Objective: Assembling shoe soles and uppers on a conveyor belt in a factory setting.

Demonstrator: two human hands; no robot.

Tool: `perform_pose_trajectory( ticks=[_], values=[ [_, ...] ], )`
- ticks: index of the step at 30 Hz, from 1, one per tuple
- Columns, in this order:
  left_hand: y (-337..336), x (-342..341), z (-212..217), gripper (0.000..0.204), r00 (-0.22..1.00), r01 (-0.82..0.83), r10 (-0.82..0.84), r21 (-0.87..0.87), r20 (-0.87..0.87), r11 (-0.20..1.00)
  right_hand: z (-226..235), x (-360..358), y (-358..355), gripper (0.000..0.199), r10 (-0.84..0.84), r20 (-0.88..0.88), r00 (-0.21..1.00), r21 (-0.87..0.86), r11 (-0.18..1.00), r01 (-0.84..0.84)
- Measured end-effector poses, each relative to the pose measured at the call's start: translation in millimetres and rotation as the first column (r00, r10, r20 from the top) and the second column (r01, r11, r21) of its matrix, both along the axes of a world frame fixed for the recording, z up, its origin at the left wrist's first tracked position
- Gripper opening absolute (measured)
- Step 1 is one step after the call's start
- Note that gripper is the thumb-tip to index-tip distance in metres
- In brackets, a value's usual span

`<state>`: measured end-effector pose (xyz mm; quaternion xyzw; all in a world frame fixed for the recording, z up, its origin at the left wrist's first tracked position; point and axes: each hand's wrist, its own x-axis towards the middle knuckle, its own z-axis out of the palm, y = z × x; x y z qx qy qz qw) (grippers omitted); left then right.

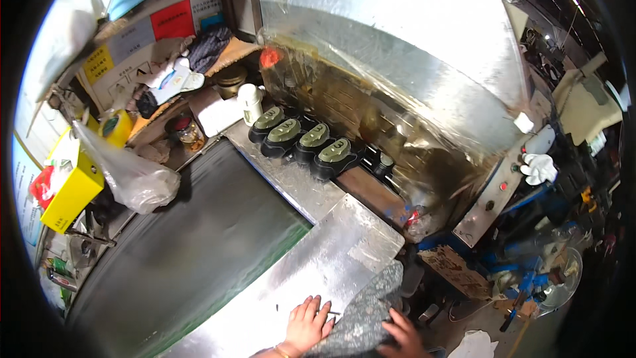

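Left hand [307,329] flat and spread on the metal tabletop [262,305], long axis from near left to far right, with right hand [402,333] blurred, loosely spread, farther right by the patterned cloth [371,301].

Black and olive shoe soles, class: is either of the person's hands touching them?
No: the left hand is over the metal sheet, the right hand by the floral cloth, both apart from the soles.
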<state>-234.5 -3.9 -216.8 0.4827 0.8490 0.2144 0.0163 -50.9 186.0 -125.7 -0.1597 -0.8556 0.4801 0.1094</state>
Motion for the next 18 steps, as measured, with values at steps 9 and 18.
perform_pose_trajectory(
  ticks=[9, 18],
  values=[
    [-0.3, 1.5, -16.0, 0.045, 0.990, 0.024, -0.007, 0.119, -0.143, 0.993, -34.9, 32.1, -62.0, 0.064, 0.007, -0.019, 1.000, 0.453, 0.892, 0.002],
    [-65.0, 12.3, 3.7, 0.045, 0.968, 0.191, -0.168, 0.114, -0.184, 0.975, -15.5, 74.9, -26.0, 0.064, -0.130, -0.114, 0.985, 0.172, 0.974, 0.148]
  ],
)
